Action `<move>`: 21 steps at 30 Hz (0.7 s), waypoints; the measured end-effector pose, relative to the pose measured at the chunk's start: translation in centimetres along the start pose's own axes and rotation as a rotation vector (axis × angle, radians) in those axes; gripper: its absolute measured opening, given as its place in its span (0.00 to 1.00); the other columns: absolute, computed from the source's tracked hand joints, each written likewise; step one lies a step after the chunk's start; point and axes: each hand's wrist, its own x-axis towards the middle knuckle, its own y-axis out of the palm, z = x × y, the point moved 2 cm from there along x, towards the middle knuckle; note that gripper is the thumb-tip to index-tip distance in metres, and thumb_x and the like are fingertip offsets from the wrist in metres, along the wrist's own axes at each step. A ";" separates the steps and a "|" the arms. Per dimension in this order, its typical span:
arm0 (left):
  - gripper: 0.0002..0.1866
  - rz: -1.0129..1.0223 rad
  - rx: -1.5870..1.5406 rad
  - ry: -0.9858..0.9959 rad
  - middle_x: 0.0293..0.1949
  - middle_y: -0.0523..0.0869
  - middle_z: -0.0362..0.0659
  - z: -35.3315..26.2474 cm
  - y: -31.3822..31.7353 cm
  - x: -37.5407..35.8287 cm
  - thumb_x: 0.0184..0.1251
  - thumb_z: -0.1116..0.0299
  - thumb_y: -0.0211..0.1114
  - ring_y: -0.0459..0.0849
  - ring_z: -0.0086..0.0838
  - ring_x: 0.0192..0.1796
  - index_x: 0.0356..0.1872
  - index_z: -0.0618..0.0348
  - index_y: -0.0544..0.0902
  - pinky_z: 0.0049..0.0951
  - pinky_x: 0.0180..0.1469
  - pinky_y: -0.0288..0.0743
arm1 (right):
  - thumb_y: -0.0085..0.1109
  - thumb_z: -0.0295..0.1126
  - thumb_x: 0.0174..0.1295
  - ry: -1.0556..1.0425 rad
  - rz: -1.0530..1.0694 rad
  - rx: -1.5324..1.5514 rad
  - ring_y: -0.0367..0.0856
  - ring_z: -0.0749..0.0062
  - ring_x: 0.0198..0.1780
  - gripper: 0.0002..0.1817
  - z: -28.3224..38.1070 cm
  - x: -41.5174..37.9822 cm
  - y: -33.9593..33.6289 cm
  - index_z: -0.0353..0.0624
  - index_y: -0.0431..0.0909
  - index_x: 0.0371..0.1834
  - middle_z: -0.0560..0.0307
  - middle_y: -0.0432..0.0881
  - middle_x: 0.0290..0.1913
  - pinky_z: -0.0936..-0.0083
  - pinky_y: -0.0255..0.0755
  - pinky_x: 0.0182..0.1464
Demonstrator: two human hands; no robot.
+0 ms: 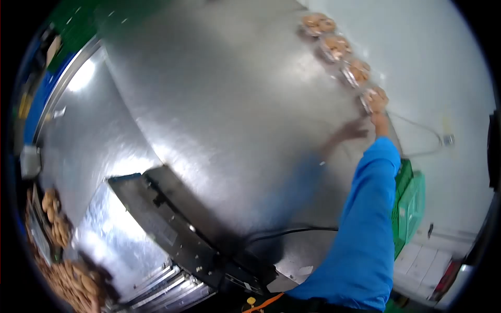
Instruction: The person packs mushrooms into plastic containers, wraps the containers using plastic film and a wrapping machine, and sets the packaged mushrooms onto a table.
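Note:
My right arm, in a blue sleeve, stretches far across the steel table. At its end my right hand is closed over the nearest clear pack, whose contents are mostly covered by the fingers. Beyond it, three more clear packs of brown roundish pieces form a slanting row along the table's edge: one pack close to my hand, another pack behind that, and the farthest pack. What the brown pieces are, I cannot make out. My left hand does not show clearly anywhere.
A dark-sided machine with a shiny plate stands at the lower left, its black cable running right. Loose brown pieces are heaped left of it. Green crates stand beside my arm by the white wall.

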 end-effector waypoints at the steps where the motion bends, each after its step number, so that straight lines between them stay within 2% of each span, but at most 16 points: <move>1: 0.47 0.015 -0.012 0.004 0.64 0.58 0.48 -0.4 -0.3 -0.1 0.51 0.56 0.66 0.60 0.36 0.64 0.67 0.62 0.47 0.35 0.62 0.60 | 0.55 0.35 0.54 -0.358 -0.128 -0.411 0.77 0.57 0.40 0.15 1.2 -0.9 -0.1 0.35 0.76 0.39 0.44 0.78 0.40 0.62 0.74 0.38; 2: 0.48 0.040 -0.076 -0.003 0.64 0.58 0.48 -0.5 -0.8 -0.2 0.50 0.56 0.67 0.60 0.36 0.64 0.67 0.63 0.48 0.35 0.62 0.60 | 0.55 0.36 0.53 -0.675 -0.268 -0.672 0.77 0.56 0.41 0.15 2.8 -3.0 -0.1 0.36 0.77 0.39 0.43 0.78 0.41 0.62 0.73 0.39; 4: 0.50 0.126 -0.463 -0.082 0.63 0.59 0.48 -1.5 -1.7 -0.4 0.48 0.54 0.69 0.61 0.35 0.64 0.67 0.63 0.48 0.36 0.62 0.61 | 0.55 0.38 0.52 -1.113 -0.416 -0.755 0.77 0.54 0.43 0.16 6.9 -8.2 2.2 0.38 0.78 0.39 0.41 0.78 0.42 0.60 0.71 0.41; 5: 0.51 0.162 -0.710 -0.144 0.63 0.60 0.47 -1.9 -2.1 -0.5 0.47 0.53 0.70 0.61 0.35 0.64 0.67 0.64 0.48 0.36 0.61 0.61 | 0.57 0.37 0.49 -1.000 -0.319 -1.084 0.76 0.56 0.46 0.20 8.6 -9.3 4.4 0.40 0.76 0.45 0.44 0.76 0.48 0.65 0.69 0.47; 6: 0.57 0.171 0.001 0.079 0.65 0.56 0.50 1.7 -3.4 -0.9 0.40 0.42 0.70 0.54 0.39 0.67 0.67 0.63 0.50 0.40 0.66 0.52 | 0.55 0.28 0.52 -0.781 0.024 -0.633 0.70 0.58 0.56 0.25 10.4 -12.5 7.3 0.38 0.68 0.56 0.47 0.72 0.56 0.69 0.63 0.58; 7: 0.59 0.208 0.157 0.220 0.67 0.52 0.52 0.6 -3.9 -0.2 0.38 0.37 0.68 0.48 0.43 0.69 0.66 0.63 0.50 0.40 0.68 0.43 | 0.53 0.25 0.54 -0.755 0.321 -0.299 0.71 0.62 0.56 0.23 14.5 -19.7 10.1 0.38 0.68 0.56 0.49 0.71 0.57 0.70 0.62 0.58; 8: 0.55 0.177 0.220 0.237 0.66 0.54 0.54 0.3 -4.3 -0.3 0.40 0.44 0.70 0.50 0.48 0.68 0.66 0.63 0.52 0.43 0.67 0.43 | 0.50 0.23 0.57 -0.683 0.594 0.020 0.71 0.65 0.56 0.21 18.9 -28.6 11.1 0.38 0.68 0.56 0.50 0.70 0.57 0.71 0.62 0.59; 10: 0.56 0.010 0.108 0.238 0.66 0.55 0.53 0.3 -5.7 -1.7 0.39 0.42 0.70 0.52 0.45 0.68 0.66 0.62 0.52 0.40 0.68 0.44 | 0.47 0.23 0.60 -0.802 0.994 0.064 0.71 0.69 0.54 0.18 26.2 -42.4 11.6 0.38 0.69 0.55 0.54 0.72 0.56 0.73 0.62 0.58; 12: 0.56 -0.126 -0.072 0.122 0.66 0.56 0.52 2.1 -6.9 -4.0 0.37 0.43 0.72 0.53 0.42 0.68 0.66 0.61 0.53 0.37 0.67 0.46 | 0.48 0.24 0.59 -1.056 1.313 0.078 0.71 0.68 0.54 0.19 31.1 -53.6 11.1 0.38 0.69 0.55 0.54 0.73 0.54 0.73 0.62 0.58; 13: 0.54 -0.181 -0.101 0.093 0.65 0.58 0.51 3.0 -6.9 -5.5 0.37 0.46 0.73 0.53 0.41 0.68 0.65 0.60 0.55 0.35 0.67 0.48 | 0.50 0.26 0.58 -1.191 1.386 0.110 0.71 0.65 0.55 0.19 32.4 -59.0 10.8 0.38 0.68 0.55 0.53 0.73 0.53 0.71 0.61 0.59; 14: 0.48 -0.227 -0.106 0.065 0.60 0.66 0.50 2.9 -6.7 -6.6 0.38 0.48 0.73 0.60 0.41 0.64 0.62 0.57 0.62 0.35 0.65 0.52 | 0.51 0.28 0.58 -1.325 1.448 0.139 0.71 0.63 0.55 0.20 33.9 -63.7 10.2 0.38 0.68 0.55 0.52 0.73 0.53 0.70 0.61 0.59; 15: 0.44 -0.218 -0.041 0.079 0.57 0.68 0.49 2.8 -6.6 -7.2 0.38 0.51 0.74 0.62 0.40 0.63 0.60 0.55 0.66 0.36 0.64 0.53 | 0.53 0.27 0.56 -1.483 1.473 0.128 0.67 0.64 0.59 0.21 35.1 -68.3 10.0 0.39 0.69 0.55 0.51 0.70 0.57 0.71 0.60 0.59; 16: 0.40 -0.208 0.024 0.101 0.55 0.70 0.48 2.5 -6.3 -7.4 0.39 0.54 0.74 0.64 0.38 0.61 0.58 0.54 0.69 0.37 0.63 0.54 | 0.57 0.32 0.54 -1.555 1.571 0.113 0.60 0.57 0.64 0.29 35.5 -72.0 10.7 0.43 0.63 0.61 0.46 0.61 0.63 0.66 0.56 0.62; 18: 0.33 -0.242 0.125 0.165 0.46 0.73 0.45 1.7 -5.2 -6.9 0.40 0.55 0.73 0.68 0.36 0.52 0.52 0.51 0.74 0.37 0.57 0.55 | 0.61 0.39 0.51 -1.540 1.646 0.049 0.50 0.50 0.68 0.38 34.7 -78.4 11.8 0.47 0.55 0.66 0.42 0.50 0.67 0.61 0.51 0.65; 20: 0.27 -0.237 0.109 0.217 0.42 0.75 0.42 2.4 -4.7 -6.4 0.42 0.55 0.72 0.69 0.34 0.49 0.46 0.52 0.77 0.35 0.56 0.54 | 0.62 0.44 0.48 -1.675 1.592 -0.130 0.44 0.46 0.69 0.44 33.8 -81.9 13.2 0.50 0.50 0.68 0.39 0.43 0.69 0.58 0.49 0.66; 21: 0.27 -0.282 0.055 0.270 0.41 0.76 0.41 3.0 -4.7 -6.7 0.41 0.56 0.73 0.70 0.33 0.48 0.46 0.53 0.77 0.33 0.55 0.57 | 0.62 0.46 0.49 -1.761 1.553 -0.160 0.47 0.46 0.68 0.44 33.3 -82.7 13.9 0.48 0.50 0.67 0.38 0.46 0.68 0.58 0.48 0.66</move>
